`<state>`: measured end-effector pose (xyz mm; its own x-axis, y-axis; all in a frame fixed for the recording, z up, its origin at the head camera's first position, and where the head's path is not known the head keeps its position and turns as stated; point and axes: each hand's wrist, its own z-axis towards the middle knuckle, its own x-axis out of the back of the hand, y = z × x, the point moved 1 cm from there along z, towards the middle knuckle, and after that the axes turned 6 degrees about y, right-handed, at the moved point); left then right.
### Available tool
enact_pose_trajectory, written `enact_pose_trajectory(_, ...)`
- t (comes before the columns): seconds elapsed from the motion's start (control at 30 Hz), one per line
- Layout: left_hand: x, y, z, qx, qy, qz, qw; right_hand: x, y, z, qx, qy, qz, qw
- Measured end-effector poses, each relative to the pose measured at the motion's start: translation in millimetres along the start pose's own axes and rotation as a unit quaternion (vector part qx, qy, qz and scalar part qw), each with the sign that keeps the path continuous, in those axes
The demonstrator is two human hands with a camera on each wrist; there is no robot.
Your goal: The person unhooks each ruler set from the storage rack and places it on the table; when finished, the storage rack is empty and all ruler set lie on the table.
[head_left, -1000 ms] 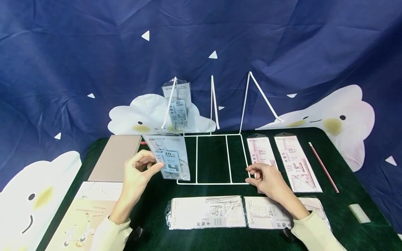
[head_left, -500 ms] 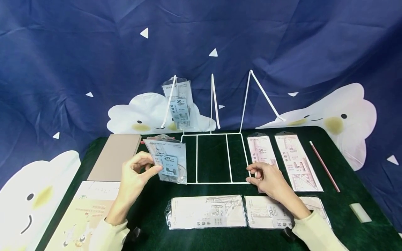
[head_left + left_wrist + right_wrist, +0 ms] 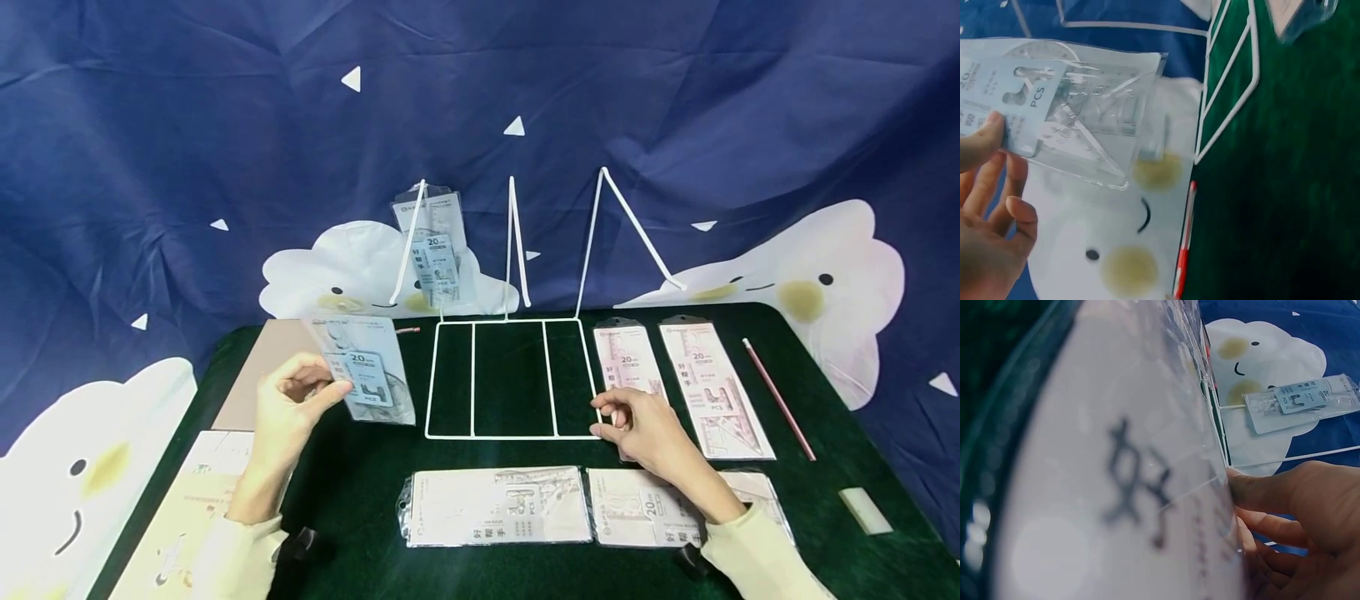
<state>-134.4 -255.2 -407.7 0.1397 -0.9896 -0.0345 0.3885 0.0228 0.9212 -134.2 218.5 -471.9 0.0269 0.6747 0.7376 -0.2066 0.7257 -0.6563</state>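
Note:
A blue-carded ruler set (image 3: 367,371) in a clear plastic sleeve is pinched between the thumb and fingers of my left hand (image 3: 288,417), left of the white wire rack (image 3: 474,379). Through the sleeve, the left wrist view shows a clear triangle and a round protractor edge. My right hand (image 3: 637,429) pinches the front right part of the rack's base wire. Another blue ruler set (image 3: 435,250) hangs from the rack's left hook. The middle and right hooks carry nothing. Under my right hand lies a pink ruler set (image 3: 622,350), partly hidden.
Another pink ruler set (image 3: 716,392) lies farther right, beside a pencil (image 3: 778,400) and an eraser (image 3: 865,510). Two packs lie along the front, including a ruler set (image 3: 495,507). At left are a brown notebook (image 3: 251,375) and a printed booklet (image 3: 187,508). A red pen (image 3: 1186,244) lies behind.
My left hand has carried the blue ruler set leftward, away from the rack's base, uncovering its left side. My right hand stays at the rack's base wire.

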Motion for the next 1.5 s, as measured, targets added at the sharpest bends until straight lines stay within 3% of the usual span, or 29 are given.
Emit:
enact_pose_trajectory(0.23, 35.8, -11.5, 6.9, 0.087, 0.016, 0.019, 0.9959, 0.1, -0.8, -0.5, 0.004, 0.001, -0.001, 1.0)
enact_pose_trajectory(0.37, 54.1, -23.9, 9.4, 0.129, -0.005, 0.055, 0.9901, 0.2, -1.2, -0.4, 0.007, 0.002, 0.0, 1.0)
enact_pose_trajectory(0.53, 68.8, -39.2, 10.9, 0.176, -0.035, 0.073, 0.9811, 0.0, -1.2, -0.6, 0.007, 0.003, 0.002, 1.0)
enact_pose_trajectory(0.7, 79.0, -55.6, 10.6, 0.211, -0.029, 0.083, 0.9735, 0.1, -0.8, -0.7, 0.007, 0.003, 0.006, 1.0)
enact_pose_trajectory(0.9, 84.0, -74.2, 10.4, 0.209, -0.037, 0.113, 0.9708, 0.1, -0.1, -0.8, 0.008, 0.003, 0.007, 0.9999)
enact_pose_trajectory(1.2, 81.1, -83.7, 11.3, 0.158, -0.038, 0.178, 0.9705, 0.1, 0.8, -0.6, 0.015, 0.007, 0.006, 0.9999)
enact_pose_trajectory(1.5, 79.2, -82.4, 10.8, 0.157, -0.047, 0.248, 0.9547, -0.5, 0.1, -1.1, 0.011, 0.004, 0.01, 0.9999)
